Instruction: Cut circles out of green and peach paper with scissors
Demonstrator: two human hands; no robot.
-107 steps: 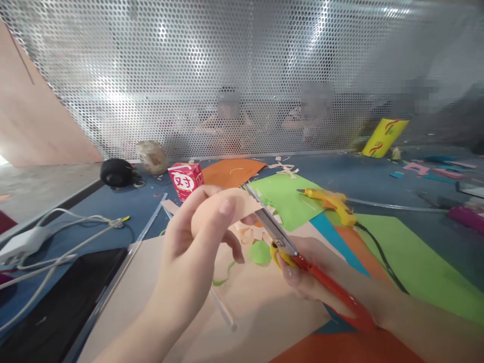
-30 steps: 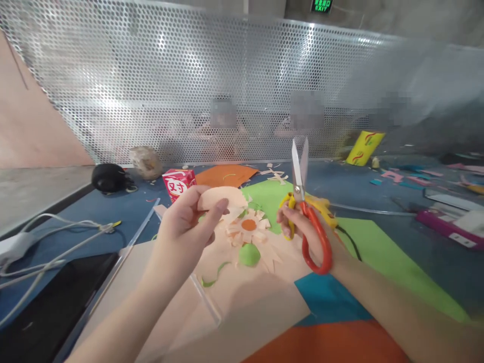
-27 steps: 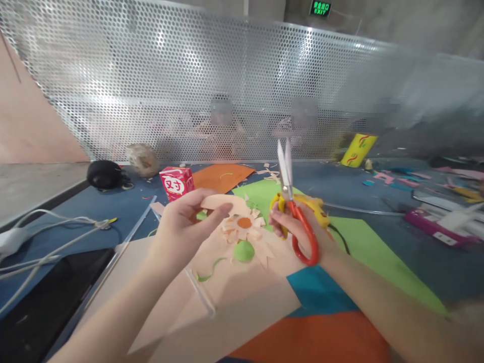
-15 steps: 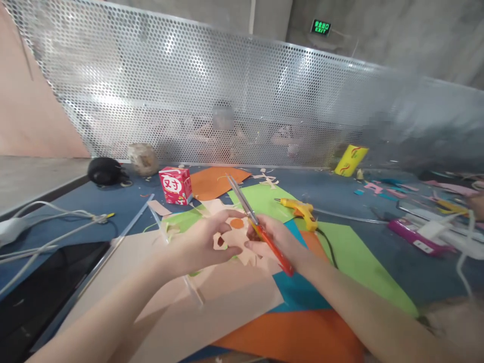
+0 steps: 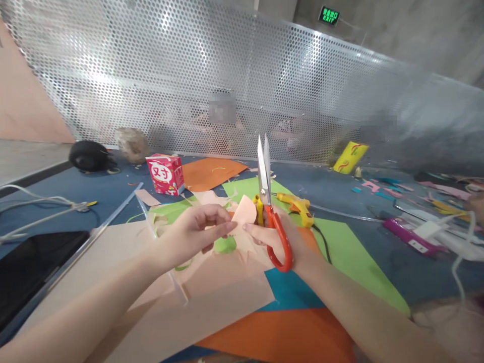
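Between my hands stands a small pale pink paper piece (image 5: 245,209) with a rounded top edge. The fingertips of my left hand (image 5: 196,229) pinch it at its lower left. My right hand (image 5: 280,237) grips its other side with the thumb in front, and also carries a pair of scissors (image 5: 265,184). Their red and yellow handles hang around that hand, and the slightly parted blades point up. Beneath, a green paper piece (image 5: 225,245) and pale paper scraps lie on a large pale pink sheet (image 5: 212,292).
A yellow glue gun (image 5: 300,206) lies just beyond my right hand. Behind are a red box (image 5: 165,174), an orange sheet (image 5: 212,172) and a yellow roll (image 5: 351,157). At left rests a dark tablet-like panel (image 5: 41,272); at right, a purple power strip (image 5: 412,237). A perforated metal screen (image 5: 249,75) stands behind.
The scissors have swung from slanting up-left to upright. My hands have come together on the pink paper piece, and the left fingers have closed onto it. The view has shifted slightly.
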